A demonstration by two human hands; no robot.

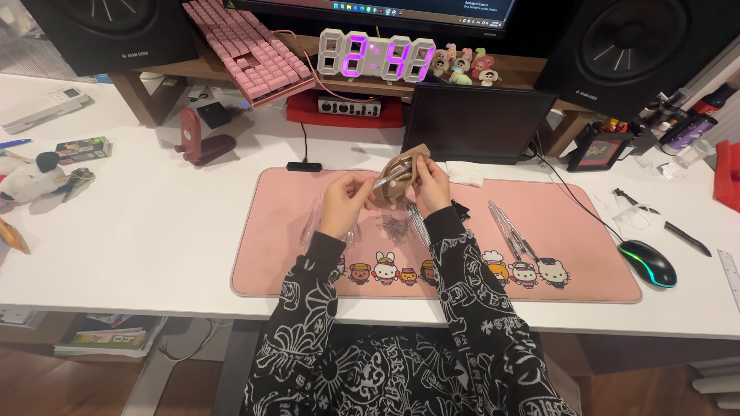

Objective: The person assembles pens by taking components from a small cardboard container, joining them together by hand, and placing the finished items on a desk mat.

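Note:
My left hand (344, 202) and my right hand (431, 187) are raised together above a pink desk mat (308, 262). Between them they hold a small tan, wood-coloured openwork piece (401, 173). The left fingers pinch a thin silvery rod (385, 181) that lies against this piece. Under the hands, small dark thin parts (395, 227) lie scattered on the mat beside a clear plastic bag (314, 218). More slim metal rods (509, 227) lie on the mat to the right. Both sleeves are black with a white pattern.
A white desk (139, 231) carries a small dark monitor (476, 123), a glowing digital clock (378, 55), a tilted pink keyboard (250, 48), two black speakers, a lit computer mouse (649, 263), a red phone stand (199, 137) and a plush toy (35, 177) at left.

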